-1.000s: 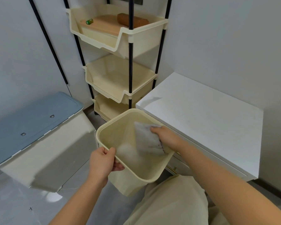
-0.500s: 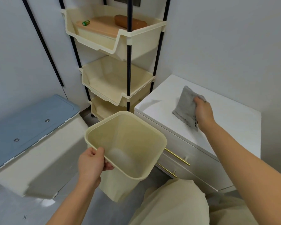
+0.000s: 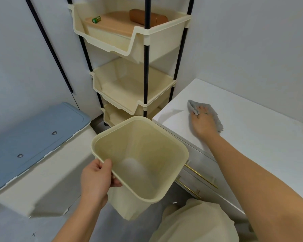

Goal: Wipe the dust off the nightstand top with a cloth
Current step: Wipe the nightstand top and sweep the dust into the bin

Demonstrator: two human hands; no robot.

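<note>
Nightstand top is sitting white and bare at right, against the wall, next to the tiered cream rack. Grey cloth is lying flat on the top near its front-left corner, pinned under the right hand. Right fingers are spread open and pressing down flat on the cloth, not pinching it. Left hand is gripping the near rim of the cream bin, fingers curled closed over the edge, holding it tilted in the air just beside the nightstand's front edge, below top level. Bin is looking empty apart from a blurry pale patch at the bottom; cannot tell what that is.

Step in hand, judged: start of the wipe. To do it well the person is needing to keep the palm flat with even pressure, sweep in overlapping strokes from the wall side toward the front-left edge, and keep the bin rim tucked under that edge so dust drops in. Risks: cloth bunching under the fingers, back corners getting missed, bin drifting off the edge.
</note>
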